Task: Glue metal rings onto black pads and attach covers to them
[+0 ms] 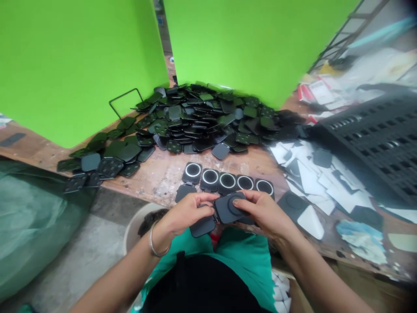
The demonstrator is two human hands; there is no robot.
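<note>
A dark hinged device (227,210) is held over the table's front edge, its two square panels unfolded side by side. My left hand (192,211) grips it near the hinge and the left panel, fingers closed. My right hand (260,208) pinches the right panel, a finger pressed beside its faint circular ring. Just beyond the hands, several black devices with white rings (210,177) stand in a row on the wooden table (163,171). A large heap of black square pieces (202,117) lies behind them.
Green panels (228,43) stand behind the heap. White and dark sheets (312,178) and a black crate (374,143) are at right, with a blue-white cloth (361,239) nearer. A pale bucket (132,226) and a green bag (39,230) are at left below the table.
</note>
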